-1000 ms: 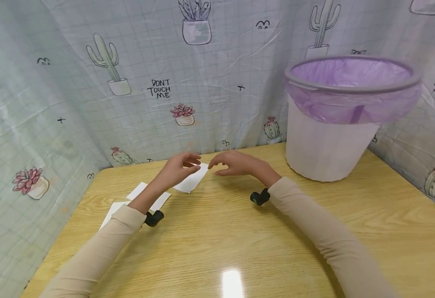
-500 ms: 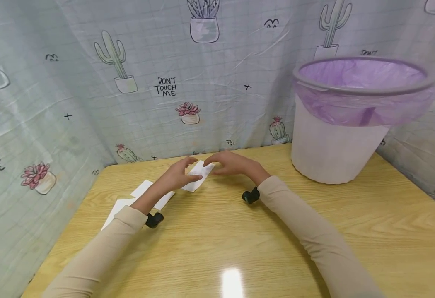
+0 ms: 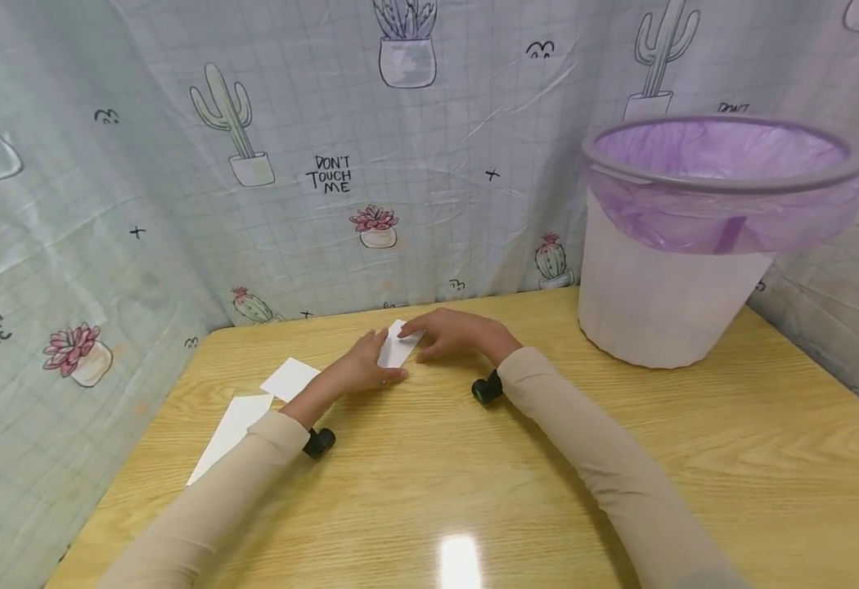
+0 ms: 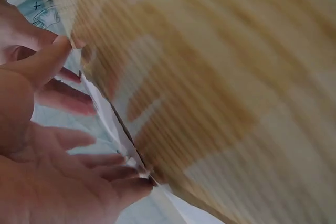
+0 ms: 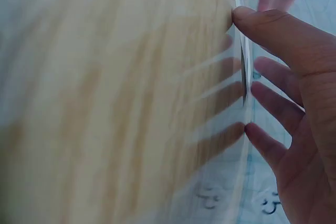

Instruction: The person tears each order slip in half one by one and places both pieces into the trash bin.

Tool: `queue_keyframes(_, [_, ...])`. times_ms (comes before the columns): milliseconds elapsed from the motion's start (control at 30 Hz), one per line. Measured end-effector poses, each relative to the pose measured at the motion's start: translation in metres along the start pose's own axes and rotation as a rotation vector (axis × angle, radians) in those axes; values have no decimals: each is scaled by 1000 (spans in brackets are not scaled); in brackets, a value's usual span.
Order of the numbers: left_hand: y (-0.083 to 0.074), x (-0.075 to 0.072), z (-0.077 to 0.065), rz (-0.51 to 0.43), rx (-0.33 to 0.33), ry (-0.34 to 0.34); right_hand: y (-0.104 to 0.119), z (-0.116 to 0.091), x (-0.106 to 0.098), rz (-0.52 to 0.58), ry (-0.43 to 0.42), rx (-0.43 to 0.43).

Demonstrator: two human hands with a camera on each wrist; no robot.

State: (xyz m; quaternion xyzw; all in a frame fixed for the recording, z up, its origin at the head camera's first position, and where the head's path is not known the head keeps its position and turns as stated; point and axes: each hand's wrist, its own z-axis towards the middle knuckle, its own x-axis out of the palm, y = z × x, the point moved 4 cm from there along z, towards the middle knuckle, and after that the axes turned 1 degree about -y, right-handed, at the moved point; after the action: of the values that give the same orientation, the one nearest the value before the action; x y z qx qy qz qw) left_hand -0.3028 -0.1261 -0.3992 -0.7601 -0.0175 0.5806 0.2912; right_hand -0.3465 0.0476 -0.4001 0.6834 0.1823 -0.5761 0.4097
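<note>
A small white piece of paper [image 3: 396, 348] lies on the wooden table between my two hands, partly hidden by them. My left hand [image 3: 359, 366] rests at its left side, thumb spread toward the front and fingertips down at the paper's edge. On the right, my right hand [image 3: 457, 334] arches over the paper's right part, with a fingertip touching its top and the thumb on the table. In the left wrist view the paper [image 4: 105, 108] shows as a thin strip by the left fingers [image 4: 128, 190]. Neither hand visibly pinches it.
Two more white papers lie at the left, a squarish paper [image 3: 290, 379] and a longer paper [image 3: 227, 429] partly under my left forearm. A white bin [image 3: 658, 294] with a purple liner stands at the back right. A patterned curtain [image 3: 429, 147] borders the table [image 3: 429, 466].
Both hands have come down onto the paper from hovering over it. My left hand has shifted right and nearer, uncovering more of the papers at the left. The head view has turned slightly left.
</note>
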Motion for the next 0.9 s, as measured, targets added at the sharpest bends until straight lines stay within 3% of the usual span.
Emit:
queue_keyframes(167, [-5, -3, 1, 47, 5, 43, 13, -4, -7, -150, 43, -33])
queue_keyframes(267, [-9, -4, -2, 119, 24, 60, 22, -11, -9, -181, 73, -16])
queue_keyframes(400, [-17, -2, -13, 178, 66, 77, 30, -23, -7, -173, 106, 5])
queue_keyframes(533, [-26, 5, -29, 217, 141, 42, 34, -35, -3, -182, 81, 10])
queue_keyframes(633, [-32, 11, -39, 226, 158, 32, 37, -40, 1, -189, 79, -12])
queue_keyframes(900, [-39, 13, -45, 250, 170, 6, 54, -37, 9, -163, 88, -7])
